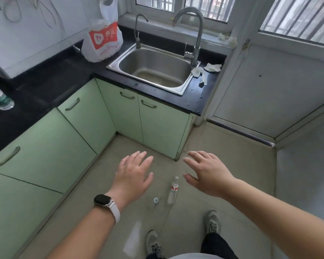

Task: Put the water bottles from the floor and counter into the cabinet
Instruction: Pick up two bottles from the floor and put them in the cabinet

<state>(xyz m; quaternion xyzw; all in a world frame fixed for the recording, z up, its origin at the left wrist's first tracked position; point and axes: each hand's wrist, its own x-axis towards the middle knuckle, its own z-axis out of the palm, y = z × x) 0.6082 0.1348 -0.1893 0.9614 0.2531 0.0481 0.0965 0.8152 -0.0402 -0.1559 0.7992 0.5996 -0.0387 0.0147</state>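
Note:
A clear water bottle (173,189) with a red-and-white label lies on the beige floor between my hands. Just left of it stands a second bottle (155,200), seen from above by its blue cap. A third bottle (0,98) with a green label stands on the black counter at the far left edge. The green cabinet doors (161,126) below the counter are all shut. My left hand (134,174), with a watch on the wrist, hovers open above the floor. My right hand (206,171) is spread open to the right of the lying bottle. Neither hand touches anything.
A steel sink (153,67) with two taps is set in the black counter (45,86). A white and red plastic bag (102,40) stands left of the sink; crumpled tissues (204,71) lie right of it. My shoes (212,223) are on the floor below.

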